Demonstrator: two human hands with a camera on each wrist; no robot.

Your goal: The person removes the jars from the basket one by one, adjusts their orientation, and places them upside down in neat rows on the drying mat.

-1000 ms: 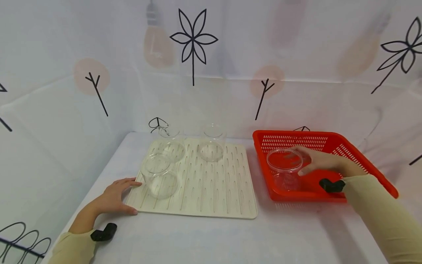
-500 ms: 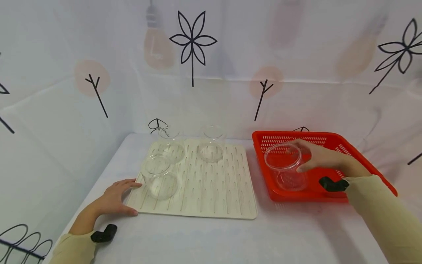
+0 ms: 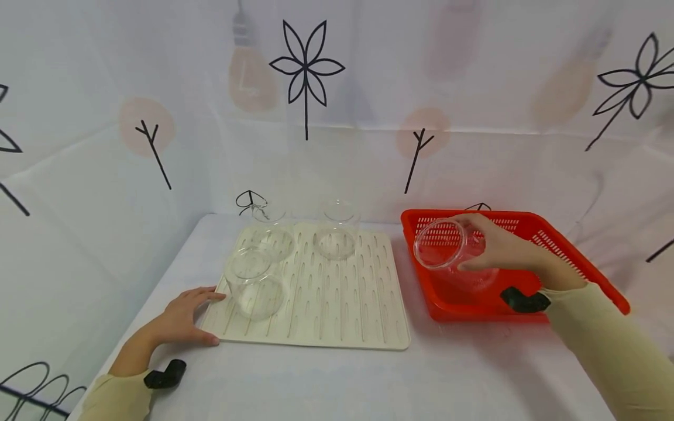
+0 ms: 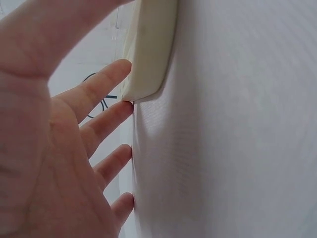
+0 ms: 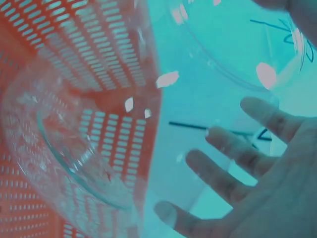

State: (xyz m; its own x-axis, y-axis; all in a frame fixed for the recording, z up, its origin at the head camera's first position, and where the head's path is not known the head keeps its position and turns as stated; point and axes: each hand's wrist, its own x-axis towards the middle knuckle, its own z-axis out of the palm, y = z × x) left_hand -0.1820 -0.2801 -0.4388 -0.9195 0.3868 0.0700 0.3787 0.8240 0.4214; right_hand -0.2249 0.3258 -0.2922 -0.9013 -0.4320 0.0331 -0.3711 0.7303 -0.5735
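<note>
- Right of centre in the head view: right hand [image 3: 500,251] wrapped around a clear glass bowl [image 3: 447,248], fingers curled over the far wall and thumb under the near one; bowl tilted, mouth turned toward the left of the frame, lifted above the floor of the red perforated basket [image 3: 574,257].
- Right wrist view: same bowl [image 5: 74,148] seen through its own wall, fingers [image 5: 223,173] spread against the glass, red slotted basket wall [image 5: 99,54] behind.
- Lower left of the head view: left hand [image 3: 181,318] flat on the table, fingers straight and slightly apart, fingertips touching the near left corner of the cream drying mat [image 3: 342,304]; nothing gripped.
- Left wrist view: fingertips [image 4: 116,74] against the rounded mat corner [image 4: 148,59], white tablecloth [image 4: 237,139] filling the right of the frame.
- On the mat: one clear glass bowl near the lower left [image 3: 253,280], two more toward the upper edge [image 3: 271,231] and [image 3: 337,234], each standing apart from the others.
- Handling, as a judgement: glass rigid, smooth and likely slippery, breakable if knocked against basket rim or mat; moderate weight for one hand; safest hold across the wall just below the rim, fingers opposite thumb, as shown.
</note>
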